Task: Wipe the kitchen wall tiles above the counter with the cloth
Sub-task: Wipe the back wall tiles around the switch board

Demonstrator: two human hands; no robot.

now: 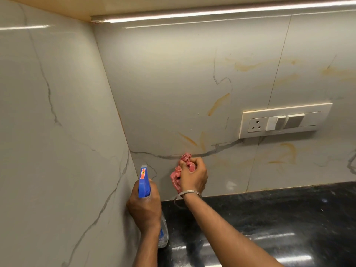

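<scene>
In the head view, a corner of the kitchen is seen, where two walls of pale, grey-veined wall tiles (pixel 173 74) meet above a dark, glossy counter (pixel 269 218). A crumpled pink cloth (pixel 178 175) is gripped in the right hand (pixel 192 175), whose fingers are curled round it, and the cloth is pressed against the back wall low down, just above the counter edge and close to the corner. Part of the cloth is bunched above the knuckles and part hangs out to the left of the hand. Thin metal bangles (pixel 185 195) are worn on the right wrist. A spray bottle (pixel 144 183) with a blue head is held in the left hand (pixel 144 207), the fingers wrapped round its neck; the nozzle is pointed upward toward the corner, and the clear body of the bottle is seen below the hand, over the counter. Orange-brown streaks (pixel 219 104) are spread across the back wall, above and to the right of the cloth. A white switch plate (pixel 285 120) with a socket is mounted on the back wall, well to the right of the cloth. A lit light strip (pixel 212 13) is fixed along the top of the wall, under the cabinet.
</scene>
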